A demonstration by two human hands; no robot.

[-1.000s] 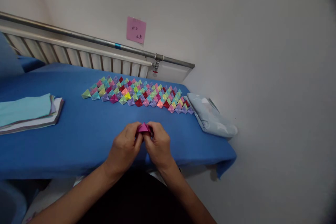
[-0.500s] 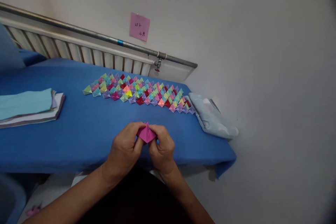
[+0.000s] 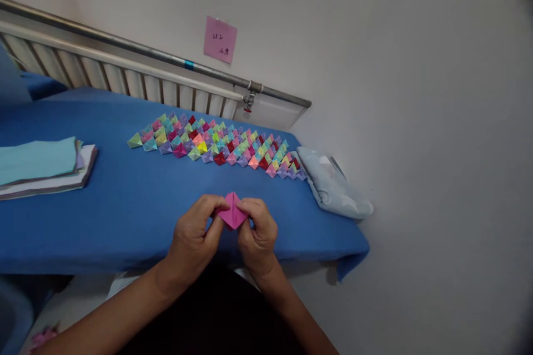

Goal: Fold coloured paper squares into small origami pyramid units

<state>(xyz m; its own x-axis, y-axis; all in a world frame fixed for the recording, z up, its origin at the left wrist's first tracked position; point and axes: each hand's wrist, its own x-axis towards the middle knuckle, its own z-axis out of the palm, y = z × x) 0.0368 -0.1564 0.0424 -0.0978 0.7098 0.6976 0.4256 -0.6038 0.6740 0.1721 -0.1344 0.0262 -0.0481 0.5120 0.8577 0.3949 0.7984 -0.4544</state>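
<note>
A folded piece of magenta origami paper point(image 3: 233, 218) is held between my two hands above the near part of the blue-covered table point(image 3: 125, 211). My left hand point(image 3: 199, 227) pinches its left side between thumb and fingers. On the other side, my right hand point(image 3: 257, 228) grips the right corner in the same way. A crease runs down the middle of the paper, and its lower end comes to a point. Beyond my hands lie many small folded paper pieces point(image 3: 220, 158) in several colours, set out in slanting rows.
At the left lies a stack of coloured paper point(image 3: 39, 162). A folded pale blue cloth point(image 3: 333, 183) rests at the table's right end. Behind the table stand a white radiator point(image 3: 137, 84) and a metal pipe point(image 3: 158, 56). A pink note point(image 3: 220, 40) is stuck on the wall.
The magenta paper is turned slightly, so more of its front face and lower point show. My left fingers have shifted a little outward along its edge. The view has moved slightly.
</note>
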